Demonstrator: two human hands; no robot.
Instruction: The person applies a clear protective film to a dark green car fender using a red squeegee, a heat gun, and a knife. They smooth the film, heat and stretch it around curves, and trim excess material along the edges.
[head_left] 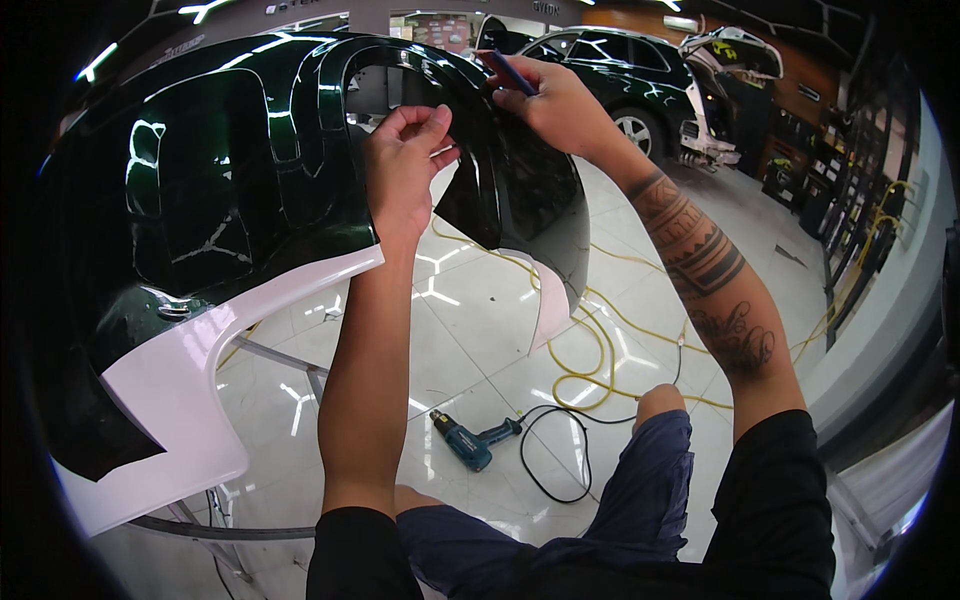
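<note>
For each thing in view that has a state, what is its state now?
Left hand: pinching the film edge.
Right hand: gripping a blue tool.
Dark green film: partly covering the white car panel.
Heat gun: lying on the floor.
Yellow cable: looped on the floor.

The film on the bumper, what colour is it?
Glossy dark green film, over a white bumper; head view.
</note>
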